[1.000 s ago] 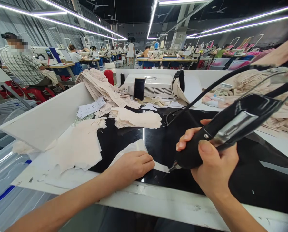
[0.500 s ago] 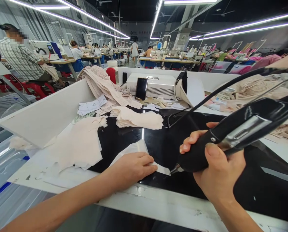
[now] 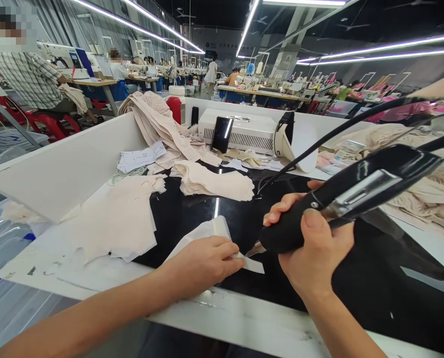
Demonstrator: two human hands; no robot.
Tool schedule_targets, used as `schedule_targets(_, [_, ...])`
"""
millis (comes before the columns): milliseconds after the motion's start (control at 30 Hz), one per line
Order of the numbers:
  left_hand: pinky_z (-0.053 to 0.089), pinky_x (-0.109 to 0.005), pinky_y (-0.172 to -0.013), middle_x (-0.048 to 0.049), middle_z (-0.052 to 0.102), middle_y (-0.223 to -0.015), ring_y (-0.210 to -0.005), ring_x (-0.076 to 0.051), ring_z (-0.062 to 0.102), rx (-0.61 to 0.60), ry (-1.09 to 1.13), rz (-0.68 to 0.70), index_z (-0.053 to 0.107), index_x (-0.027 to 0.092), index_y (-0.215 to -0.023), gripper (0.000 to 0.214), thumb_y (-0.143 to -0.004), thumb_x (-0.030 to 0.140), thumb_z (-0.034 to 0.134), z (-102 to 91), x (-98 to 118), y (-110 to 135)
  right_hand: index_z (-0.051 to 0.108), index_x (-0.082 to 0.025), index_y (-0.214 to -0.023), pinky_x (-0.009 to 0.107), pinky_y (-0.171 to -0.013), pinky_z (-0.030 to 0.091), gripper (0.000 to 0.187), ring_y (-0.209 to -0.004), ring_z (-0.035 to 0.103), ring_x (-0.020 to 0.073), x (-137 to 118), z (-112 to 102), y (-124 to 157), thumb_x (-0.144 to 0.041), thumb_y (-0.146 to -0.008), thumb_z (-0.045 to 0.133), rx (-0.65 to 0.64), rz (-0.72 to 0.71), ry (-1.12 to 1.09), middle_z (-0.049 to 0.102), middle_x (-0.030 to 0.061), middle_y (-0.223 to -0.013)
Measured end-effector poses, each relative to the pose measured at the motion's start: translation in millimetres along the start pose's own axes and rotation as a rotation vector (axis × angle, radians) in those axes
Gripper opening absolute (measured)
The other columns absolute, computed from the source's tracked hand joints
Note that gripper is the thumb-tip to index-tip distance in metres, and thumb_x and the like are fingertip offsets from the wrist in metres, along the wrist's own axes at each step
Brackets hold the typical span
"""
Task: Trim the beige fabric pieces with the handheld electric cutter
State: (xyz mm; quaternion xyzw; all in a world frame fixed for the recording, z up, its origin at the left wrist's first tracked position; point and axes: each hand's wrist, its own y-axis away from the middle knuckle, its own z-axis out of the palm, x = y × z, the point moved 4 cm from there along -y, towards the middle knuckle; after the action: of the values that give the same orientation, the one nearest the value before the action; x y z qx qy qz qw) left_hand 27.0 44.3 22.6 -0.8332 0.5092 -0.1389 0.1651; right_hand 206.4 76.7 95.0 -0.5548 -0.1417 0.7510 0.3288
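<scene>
A white fabric piece (image 3: 222, 227) with a narrow strip toward its right end lies on the black glossy work surface (image 3: 192, 211). My left hand (image 3: 203, 258) presses down on it, fingers together and bent, with the thumb side near the strip. In my right hand (image 3: 314, 248) is a black corded hand tool (image 3: 356, 186) with a silver side lever and a narrow metal tip. Its tip touches or hovers at the strip's upper edge, just right of my left fingertips; I cannot tell which. My right thumb rests on top of the tool, beside the lever.
Stacked cream fabric pieces (image 3: 210, 181) lie behind; more cream pieces (image 3: 117, 219) lie left. Paper slips (image 3: 139, 156), a phone (image 3: 222, 134) and a white vented box (image 3: 244, 129) stand farther back. The tool's black cable (image 3: 329, 132) arches across the right. A low white wall (image 3: 68, 166) borders the left.
My right hand has brought the tool left, its tip going from the strip's right end to near my left fingers. The left hand has barely moved. The view has shifted slightly.
</scene>
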Motion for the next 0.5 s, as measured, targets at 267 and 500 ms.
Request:
schedule_targets(267, [0.062,-0.029,-0.1,-0.0092,0.077,-0.12,-0.111,-0.02,0.076,0.015,-0.013,0.012,0.076,0.016,-0.127,0.022,-0.119,0.011,0.056,-1.8,1,-1,0.069,-0.03,-0.122,0.032,-0.054,0.063,0.043,-0.058,0.07,0.0167,-1,2,2,-0.046,-0.092,0.095,-0.009,0.0,0.01,0.073,-0.0052,-0.084])
schedule_targets(500, [0.062,-0.031,-0.098,-0.0094,0.077,-0.121,-0.112,-0.022,0.075,-0.016,0.004,-0.007,0.076,0.016,-0.125,0.018,-0.115,0.008,0.063,-2.4,2,-1,0.073,-0.03,-0.117,0.031,-0.054,0.064,0.041,-0.057,0.07,0.0173,-12,-10,-4,-0.039,-0.085,0.096,0.047,0.019,-0.032,0.074,-0.0056,-0.079])
